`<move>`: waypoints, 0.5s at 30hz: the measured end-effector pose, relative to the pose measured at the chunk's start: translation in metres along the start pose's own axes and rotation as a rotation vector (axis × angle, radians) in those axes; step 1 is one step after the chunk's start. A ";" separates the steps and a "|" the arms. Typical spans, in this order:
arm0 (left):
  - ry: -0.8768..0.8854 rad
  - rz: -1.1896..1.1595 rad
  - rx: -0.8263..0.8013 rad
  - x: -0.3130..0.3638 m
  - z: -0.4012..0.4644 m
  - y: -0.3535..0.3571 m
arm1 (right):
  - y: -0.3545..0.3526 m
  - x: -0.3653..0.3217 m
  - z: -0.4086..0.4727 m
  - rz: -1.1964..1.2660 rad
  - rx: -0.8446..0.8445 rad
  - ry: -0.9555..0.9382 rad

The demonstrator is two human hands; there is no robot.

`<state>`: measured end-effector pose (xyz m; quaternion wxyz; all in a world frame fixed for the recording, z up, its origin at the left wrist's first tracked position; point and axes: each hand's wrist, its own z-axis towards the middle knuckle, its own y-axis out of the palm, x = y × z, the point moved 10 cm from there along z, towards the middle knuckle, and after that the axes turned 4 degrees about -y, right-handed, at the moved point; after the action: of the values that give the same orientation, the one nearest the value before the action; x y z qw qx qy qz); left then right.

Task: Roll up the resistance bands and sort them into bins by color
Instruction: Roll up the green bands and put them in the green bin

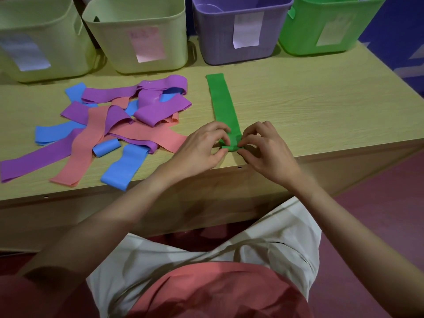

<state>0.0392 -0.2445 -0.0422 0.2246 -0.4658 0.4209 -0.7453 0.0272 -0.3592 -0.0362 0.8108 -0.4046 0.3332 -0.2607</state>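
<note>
Seated close under the camera, the person faces a wooden table (298, 106), the largest item noted. Four bins line its far edge; the green bin (330, 26) stands at far right, presumably the destination. A loose pile of bands (110, 125) in purple, pink and blue lies to the left, unrolled. One green band (223, 104) lies flat, lengthwise, for rolling. Left hand (202, 148) and right hand (266, 150) both pinch its near end, where the first turn is forming.

Dim, soft light; wide-angle edge warp
</note>
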 end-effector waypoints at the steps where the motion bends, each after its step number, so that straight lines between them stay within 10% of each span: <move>1: 0.002 -0.017 -0.015 0.000 0.001 0.002 | 0.000 0.000 0.000 -0.002 -0.001 0.002; 15: 0.039 -0.006 0.051 -0.002 -0.003 -0.001 | 0.002 0.008 0.005 0.068 -0.003 0.046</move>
<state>0.0374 -0.2417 -0.0431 0.2260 -0.4466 0.4046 -0.7654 0.0362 -0.3612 -0.0388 0.8107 -0.3879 0.3658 -0.2417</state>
